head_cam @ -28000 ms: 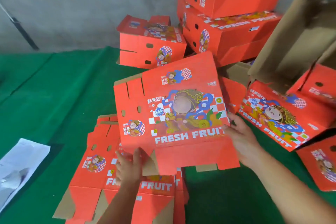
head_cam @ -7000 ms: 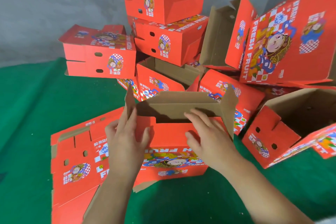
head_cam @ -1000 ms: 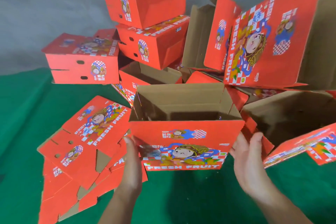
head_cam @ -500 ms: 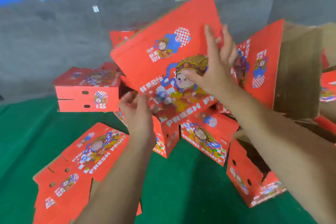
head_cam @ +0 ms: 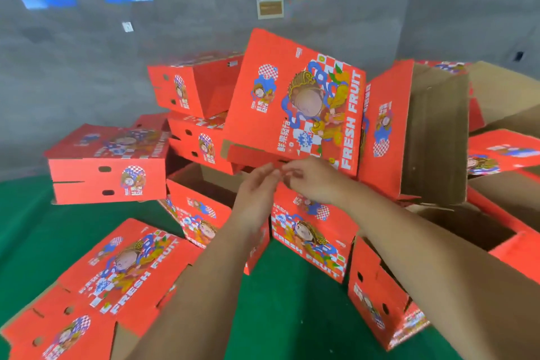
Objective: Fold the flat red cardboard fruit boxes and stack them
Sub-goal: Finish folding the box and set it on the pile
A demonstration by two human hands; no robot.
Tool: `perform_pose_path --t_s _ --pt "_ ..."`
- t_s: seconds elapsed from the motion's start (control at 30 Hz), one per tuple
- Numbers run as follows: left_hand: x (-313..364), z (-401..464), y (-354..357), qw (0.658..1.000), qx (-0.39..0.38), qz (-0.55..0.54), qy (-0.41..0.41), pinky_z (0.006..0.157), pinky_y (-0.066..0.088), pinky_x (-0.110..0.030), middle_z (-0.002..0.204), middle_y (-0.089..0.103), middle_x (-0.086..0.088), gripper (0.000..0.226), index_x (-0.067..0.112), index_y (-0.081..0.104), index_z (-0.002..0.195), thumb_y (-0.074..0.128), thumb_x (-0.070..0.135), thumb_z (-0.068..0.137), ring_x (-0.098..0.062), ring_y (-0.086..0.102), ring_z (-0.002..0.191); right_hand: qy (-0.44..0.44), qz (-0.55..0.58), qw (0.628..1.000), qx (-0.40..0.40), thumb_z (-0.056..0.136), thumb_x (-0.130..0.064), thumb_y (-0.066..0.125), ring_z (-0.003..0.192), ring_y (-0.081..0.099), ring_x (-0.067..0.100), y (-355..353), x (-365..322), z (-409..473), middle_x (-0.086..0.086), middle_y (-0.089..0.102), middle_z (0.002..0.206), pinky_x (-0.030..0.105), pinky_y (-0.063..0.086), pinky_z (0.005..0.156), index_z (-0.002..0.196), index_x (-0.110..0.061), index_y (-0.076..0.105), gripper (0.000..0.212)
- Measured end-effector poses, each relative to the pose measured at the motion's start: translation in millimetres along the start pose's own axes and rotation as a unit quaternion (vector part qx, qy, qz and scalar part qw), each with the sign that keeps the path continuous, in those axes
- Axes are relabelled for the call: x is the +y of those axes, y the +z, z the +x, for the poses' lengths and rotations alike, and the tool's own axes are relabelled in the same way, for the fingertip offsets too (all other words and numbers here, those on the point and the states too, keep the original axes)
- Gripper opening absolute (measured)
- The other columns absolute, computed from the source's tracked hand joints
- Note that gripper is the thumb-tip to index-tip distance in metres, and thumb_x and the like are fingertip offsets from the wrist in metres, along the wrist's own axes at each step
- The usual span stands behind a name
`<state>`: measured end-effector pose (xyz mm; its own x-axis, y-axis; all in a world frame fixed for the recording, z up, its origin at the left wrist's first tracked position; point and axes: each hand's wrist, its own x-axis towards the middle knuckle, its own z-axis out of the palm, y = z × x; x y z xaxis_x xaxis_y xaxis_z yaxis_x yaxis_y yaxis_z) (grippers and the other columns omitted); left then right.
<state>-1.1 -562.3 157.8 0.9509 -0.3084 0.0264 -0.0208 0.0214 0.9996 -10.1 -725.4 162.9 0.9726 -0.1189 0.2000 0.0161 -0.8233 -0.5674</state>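
A tilted folded box [head_cam: 295,105] sits atop the heap of boxes against the wall [head_cam: 204,23]. Flat boxes [head_cam: 111,278] lie front left; both hands [head_cam: 257,193] reach just below it.

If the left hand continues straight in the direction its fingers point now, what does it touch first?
Probably the tilted folded box leaning on the pile: the left hand points up and forward toward that box's lower edge. Depth is unclear, and the right hand is close beside its fingertips.
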Motion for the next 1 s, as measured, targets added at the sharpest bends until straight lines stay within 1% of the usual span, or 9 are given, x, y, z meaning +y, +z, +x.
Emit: perform_pose_path --t_s 0.13,0.23,0.33,0.47,0.6,0.67,0.8,0.93,1.0 --pt "2.4 1.7 1.0 0.995 0.04 -0.084 -0.023 0.065 0.054 -0.016 0.078 0.075 0.014 0.018 0.021 0.066 0.117 0.059 0.016 0.1 0.0 0.067 0.072 0.058 0.1 0.985 0.13 0.099 -0.032 0.057 0.08 0.072 0.012 -26.7 8.8 18.7 0.001 0.077 0.079 0.04 0.057 0.082 0.084 -0.01 0.079 0.034" --pt "4.5 2.9 2.0 0.996 0.037 -0.079 -0.022 0.07 0.049 -0.021 0.078 0.068 0.009 0.02 0.019 0.067 0.118 0.058 0.015 0.1 -0.004 0.061 0.071 0.107 0.139 0.98 0.098 0.097 -0.035 0.062 0.127 0.058 0.018 -29.5 3.3 28.9 0.006 0.064 0.138 0.033 0.045 0.106 0.136 -0.017 0.062 0.043" --pt "6.9 -0.6 5.0 0.996 0.022 -0.079 -0.027 0.081 0.048 -0.028 0.09 0.067 0.004 0.024 0.02 0.067 0.122 0.061 0.018 0.099 -0.01 0.06 0.081 0.144 0.128 0.981 0.02 0.095 -0.041 0.064 0.158 0.005 0.02 -18.9 -0.5 34.1 0.001 0.003 0.173 0.04 0.015 0.125 0.164 -0.027 0.014 0.087" --pt "7.7 -7.0 8.7 0.995 0.011 -0.097 -0.032 0.101 0.053 -0.041 0.1 0.068 -0.002 0.022 0.019 0.067 0.12 0.064 0.018 0.098 -0.015 0.062 0.088 0.11 0.156 0.977 0.093 0.095 -0.024 0.061 0.116 0.066 0.02 -9.7 -3.3 24.2 0.002 0.071 0.126 0.037 0.051 0.103 0.122 -0.021 0.071 0.029" --pt "1.9 -7.4 14.2 0.993 0.025 -0.109 -0.04 0.095 0.056 -0.039 0.118 0.072 -0.008 0.03 0.015 0.058 0.13 0.061 0.014 0.1 -0.018 0.067 0.096 0.081 0.203 0.964 0.155 0.086 -0.03 0.055 0.08 0.072 0.022 -0.4 -13.1 -3.9 -0.004 0.075 0.079 0.051 0.059 0.079 0.079 -0.028 0.072 0.018" --pt "0.3 -8.9 17.9 0.992 0.035 -0.117 -0.041 0.082 0.058 -0.027 0.119 0.073 -0.006 0.029 0.015 0.055 0.13 0.06 0.013 0.101 -0.011 0.07 0.097 0.061 0.205 0.962 0.169 0.085 -0.029 0.054 0.08 0.072 0.022 4.3 -17.3 -16.4 -0.004 0.074 0.077 0.05 0.059 0.078 0.079 -0.025 0.072 0.019" --pt "-4.8 -12.3 25.5 0.994 0.048 -0.093 -0.041 0.111 0.048 -0.045 0.129 0.068 -0.007 0.028 0.021 0.053 0.125 0.064 0.018 0.1 -0.022 0.064 0.123 0.056 0.203 0.962 0.174 0.091 -0.019 0.057 0.085 0.07 0.018 10.1 -14.5 -28.9 -0.005 0.075 0.084 0.047 0.057 0.081 0.089 -0.02 0.075 0.018" --pt "-12.3 -14.8 27.3 0.995 0.035 -0.092 -0.032 0.095 0.052 -0.038 0.123 0.067 -0.008 0.028 0.014 0.06 0.127 0.062 0.018 0.1 -0.021 0.065 0.107 0.058 0.183 0.965 0.178 0.095 -0.02 0.059 0.08 0.068 0.011 19.2 -10.5 -36.8 -0.009 0.074 0.087 0.038 0.055 0.075 0.095 -0.025 0.074 0.015" --pt "-17.9 -17.7 26.0 0.995 0.04 -0.084 -0.043 0.104 0.051 -0.042 0.127 0.069 -0.012 0.029 0.013 0.06 0.13 0.058 0.016 0.101 -0.024 0.066 0.116 0.049 0.182 0.966 0.176 0.093 -0.022 0.058 0.085 0.068 0.007 29.0 -12.1 -41.3 -0.013 0.073 0.092 0.034 0.055 0.078 0.097 -0.027 0.073 0.016"
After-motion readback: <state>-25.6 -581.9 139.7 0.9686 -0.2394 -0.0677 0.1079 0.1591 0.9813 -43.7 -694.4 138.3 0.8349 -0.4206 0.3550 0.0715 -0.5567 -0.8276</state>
